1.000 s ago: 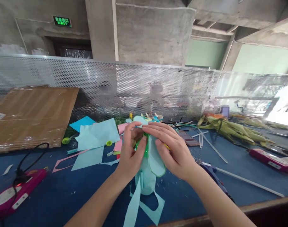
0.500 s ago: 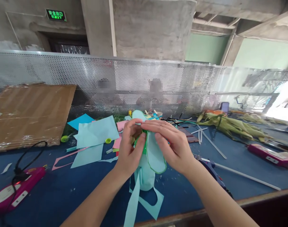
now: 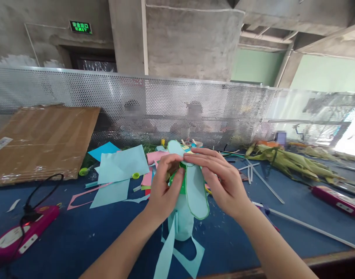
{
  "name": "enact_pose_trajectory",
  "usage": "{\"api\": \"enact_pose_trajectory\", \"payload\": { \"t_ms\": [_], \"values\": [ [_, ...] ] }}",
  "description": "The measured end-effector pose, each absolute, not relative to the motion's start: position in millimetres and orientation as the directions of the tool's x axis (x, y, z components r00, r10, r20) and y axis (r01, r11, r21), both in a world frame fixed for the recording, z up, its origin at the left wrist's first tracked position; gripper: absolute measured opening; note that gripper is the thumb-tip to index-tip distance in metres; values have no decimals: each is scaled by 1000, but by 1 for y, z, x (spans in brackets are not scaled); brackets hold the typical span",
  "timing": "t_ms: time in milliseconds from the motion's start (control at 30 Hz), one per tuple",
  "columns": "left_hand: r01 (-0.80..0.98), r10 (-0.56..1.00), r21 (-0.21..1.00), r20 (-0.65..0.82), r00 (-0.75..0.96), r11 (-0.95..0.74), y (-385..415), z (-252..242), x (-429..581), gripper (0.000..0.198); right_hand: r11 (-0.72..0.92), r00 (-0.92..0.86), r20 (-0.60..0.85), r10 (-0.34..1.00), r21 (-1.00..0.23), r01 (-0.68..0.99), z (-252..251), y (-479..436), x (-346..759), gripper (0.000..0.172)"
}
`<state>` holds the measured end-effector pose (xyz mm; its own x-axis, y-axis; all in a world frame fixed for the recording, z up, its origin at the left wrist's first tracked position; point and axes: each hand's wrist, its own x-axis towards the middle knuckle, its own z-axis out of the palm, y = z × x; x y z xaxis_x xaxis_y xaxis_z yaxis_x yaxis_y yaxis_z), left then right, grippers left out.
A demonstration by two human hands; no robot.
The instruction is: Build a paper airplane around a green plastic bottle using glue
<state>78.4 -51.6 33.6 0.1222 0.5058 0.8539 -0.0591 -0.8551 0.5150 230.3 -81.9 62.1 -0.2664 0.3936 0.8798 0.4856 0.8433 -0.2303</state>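
Observation:
A craft figure with a light-blue body (image 3: pixel 184 223) and a shiny green upper part stands upright on the blue table. A long light-blue flap (image 3: pixel 197 193) edged in green hangs from its top; another lobe (image 3: pixel 175 147) points away behind. My left hand (image 3: pixel 167 184) is closed around the figure's top, thumb on the green part. My right hand (image 3: pixel 224 178) presses its straight, joined fingers on the flap's upper end, with the thumb beside the flap. The fingers hide the joint. A loose light-blue strip (image 3: pixel 165 252) and a cut-out scrap (image 3: pixel 191 257) lie at the base.
Light-blue sheets (image 3: pixel 123 166), pink scraps and a yellow-green cap (image 3: pixel 135 176) lie left. A magenta power strip (image 3: pixel 26 232) sits at far left, cardboard (image 3: pixel 46 139) behind. Right are white sticks (image 3: pixel 311 228), corn husks (image 3: pixel 296 159) and another magenta strip (image 3: pixel 336 199). A perforated metal screen (image 3: pixel 165 104) stands behind.
The view has shifted slightly, so everything sits a little lower and further right. Both hands keep about the same grip; the right fingers are slightly more apart from one another.

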Motion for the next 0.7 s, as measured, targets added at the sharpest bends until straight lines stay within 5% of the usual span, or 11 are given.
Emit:
{"api": "enact_pose_trajectory", "payload": {
  "t_ms": [267,567,700],
  "values": [
    [-60,498,508,858,126,-860,-52,34,79,14,844,-230,905,358,-208,494,60,-79,228,39],
    [-90,632,644,764,132,-760,-54,29,76,30,840,-331,852,405,-204,502,64,-88,230,38],
    [-136,657,675,737,156,-725,-54,32,75,32,831,-280,844,457,-294,472,66,-86,232,36]
  ]
}}
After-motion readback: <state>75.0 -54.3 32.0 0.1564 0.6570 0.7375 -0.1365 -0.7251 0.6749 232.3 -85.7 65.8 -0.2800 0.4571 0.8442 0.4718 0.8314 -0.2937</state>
